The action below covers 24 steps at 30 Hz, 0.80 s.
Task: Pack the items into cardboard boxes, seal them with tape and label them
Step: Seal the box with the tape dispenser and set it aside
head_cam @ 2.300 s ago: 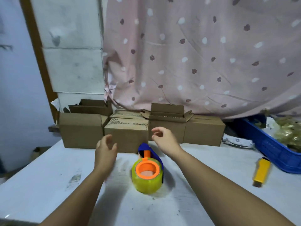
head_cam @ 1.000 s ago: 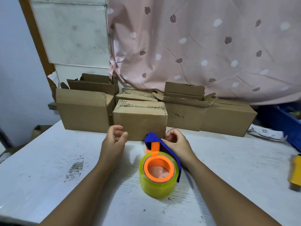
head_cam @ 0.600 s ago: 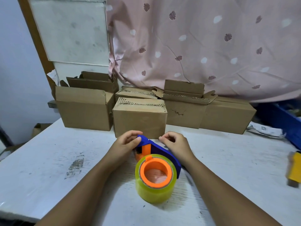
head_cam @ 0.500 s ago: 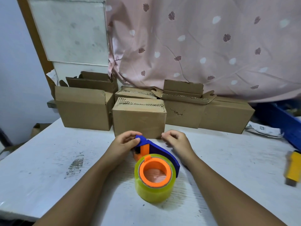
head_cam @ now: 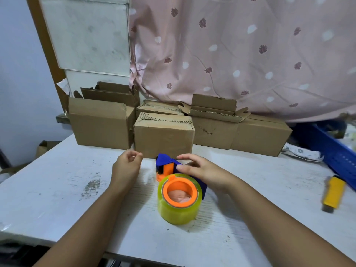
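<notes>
Head view: a blue-and-orange plastic tape dispenser (head_cam: 164, 161) lies on the scuffed white worktop (head_cam: 57, 189). Its roll of yellowish clear tape (head_cam: 179, 211) is nearest the camera, and its nose points at a closed brown cardboard box (head_cam: 163, 135) just behind. That box stands at the front of a row of other cardboard boxes (head_cam: 100, 124), some with their flaps up.

The right hand (head_cam: 202, 170) is laid over the dispenser's blue body. Its grip is spread, with the fingers nearly straight across the top and the thumb against the near side, not clasped. The left hand (head_cam: 126, 166) is just left of the dispenser and apart from it. Its thumb and forefinger are drawn together, but I cannot tell whether that grip pinches a clear tape end or nothing at all.

A yellow utility knife (head_cam: 333, 193) lies well apart on the right, near a blue plastic crate (head_cam: 339, 155).

The step in hand looks like sealing, with the dispenser being taken up for the closed box. Next, the right hand's grip needs to close firmly round the handle. Then a free tape end has to be carried to the box's top seam while the other hand steadies the box.
</notes>
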Motion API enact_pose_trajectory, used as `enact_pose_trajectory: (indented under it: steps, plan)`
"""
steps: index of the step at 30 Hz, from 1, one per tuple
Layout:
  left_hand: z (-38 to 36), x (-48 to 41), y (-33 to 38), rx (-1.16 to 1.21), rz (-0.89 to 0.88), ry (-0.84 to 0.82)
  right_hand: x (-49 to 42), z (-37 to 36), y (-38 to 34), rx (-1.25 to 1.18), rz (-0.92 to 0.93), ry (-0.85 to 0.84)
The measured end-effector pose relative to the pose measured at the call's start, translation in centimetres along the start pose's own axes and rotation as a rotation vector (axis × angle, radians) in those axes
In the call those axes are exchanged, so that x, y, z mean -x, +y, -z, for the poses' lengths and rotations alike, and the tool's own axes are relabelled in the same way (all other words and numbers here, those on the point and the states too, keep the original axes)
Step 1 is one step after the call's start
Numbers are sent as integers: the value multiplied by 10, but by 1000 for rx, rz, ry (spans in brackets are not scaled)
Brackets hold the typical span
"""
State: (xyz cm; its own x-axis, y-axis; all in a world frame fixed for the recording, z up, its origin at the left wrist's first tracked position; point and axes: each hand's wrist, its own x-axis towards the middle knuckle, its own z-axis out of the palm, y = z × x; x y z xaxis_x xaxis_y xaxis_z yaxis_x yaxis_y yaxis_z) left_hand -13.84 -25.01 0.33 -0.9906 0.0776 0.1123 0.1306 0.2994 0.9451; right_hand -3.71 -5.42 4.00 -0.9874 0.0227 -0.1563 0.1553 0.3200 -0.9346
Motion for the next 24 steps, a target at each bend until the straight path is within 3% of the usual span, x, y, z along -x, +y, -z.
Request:
enact_pose_trajectory:
  steps: [4, 7, 14, 24]
  plan:
    - [3, 16, -2, 87, 113, -39, 4, -4, -14, 205, -55, -30]
    - [-3, 29, -2, 163, 187, -158, 2, -5, -17, 408, -152, 8]
    - [-17, 47, 18, 144, 240, -264, 2, -17, -15, 616, -216, 72]
    - [-18, 52, 49, 533, 50, 34, 17, -34, -15, 314, 134, 321]
